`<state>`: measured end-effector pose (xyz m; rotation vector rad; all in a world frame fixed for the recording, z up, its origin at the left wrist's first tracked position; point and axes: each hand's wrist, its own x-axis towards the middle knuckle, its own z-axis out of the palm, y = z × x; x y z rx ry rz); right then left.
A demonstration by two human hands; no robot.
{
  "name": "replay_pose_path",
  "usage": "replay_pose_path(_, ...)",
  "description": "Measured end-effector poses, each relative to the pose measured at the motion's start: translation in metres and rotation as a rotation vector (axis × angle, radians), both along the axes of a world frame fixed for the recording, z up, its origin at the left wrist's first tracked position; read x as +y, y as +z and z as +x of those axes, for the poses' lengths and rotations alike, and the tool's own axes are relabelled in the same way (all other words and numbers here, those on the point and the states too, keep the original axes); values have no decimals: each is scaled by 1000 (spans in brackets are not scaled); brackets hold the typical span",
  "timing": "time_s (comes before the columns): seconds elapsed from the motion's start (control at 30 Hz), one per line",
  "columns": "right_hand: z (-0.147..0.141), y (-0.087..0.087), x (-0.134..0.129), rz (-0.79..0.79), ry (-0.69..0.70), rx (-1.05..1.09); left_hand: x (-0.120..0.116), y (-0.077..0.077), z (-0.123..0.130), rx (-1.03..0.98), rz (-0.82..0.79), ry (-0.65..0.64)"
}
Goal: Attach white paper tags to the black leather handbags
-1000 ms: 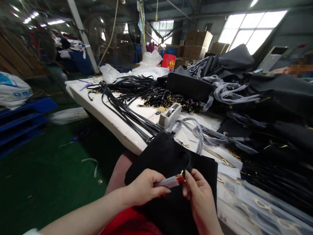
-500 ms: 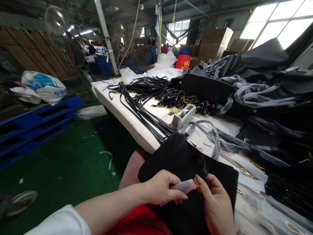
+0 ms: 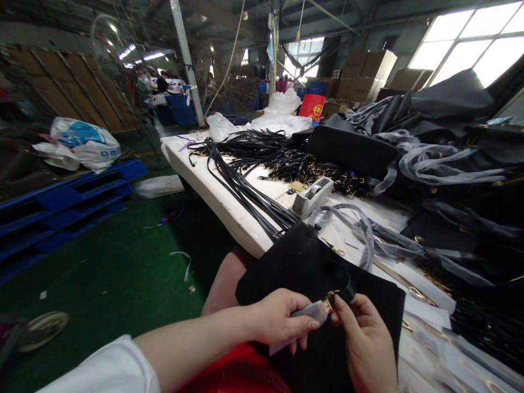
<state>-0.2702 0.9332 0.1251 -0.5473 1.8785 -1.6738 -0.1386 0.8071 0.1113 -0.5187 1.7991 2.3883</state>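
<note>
A black leather bag (image 3: 282, 267) lies across my lap and against the table's edge. My left hand (image 3: 282, 319) is closed around a strap wrapped in pale, see-through plastic (image 3: 313, 312). From that strap's end sticks a gold metal clasp (image 3: 328, 301). My right hand (image 3: 368, 338) pinches a black strap loop (image 3: 347, 289) on the bag, its thumb right beside the clasp. Whether clasp and loop are joined is hidden by my fingertips.
On the white table (image 3: 213, 199) lie many black straps (image 3: 262, 204) with gold hardware. A tape dispenser (image 3: 313, 197) stands beyond the bag. Black bags and plastic-wrapped handles (image 3: 446, 158) pile up on the right. Blue pallets (image 3: 61, 207) stand left on the green floor.
The view has shifted slightly. The gold clasp, which had an orange-red tint, now shows gold beside the black loop, and my right fingers have shifted a little around it.
</note>
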Motion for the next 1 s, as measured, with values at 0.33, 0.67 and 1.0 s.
replay_pose_path(0.33,-3,-2,0,-47,-22,-26,-3,-1,3,36,7,-31)
replay_pose_path(0.67,-5,-7,0,-44,42,-99,-5,0,-3,84,43,-3)
replay_pose_path(1.0,-5,-4,0,-81,40,-220,-3,-4,-5,62,31,-33)
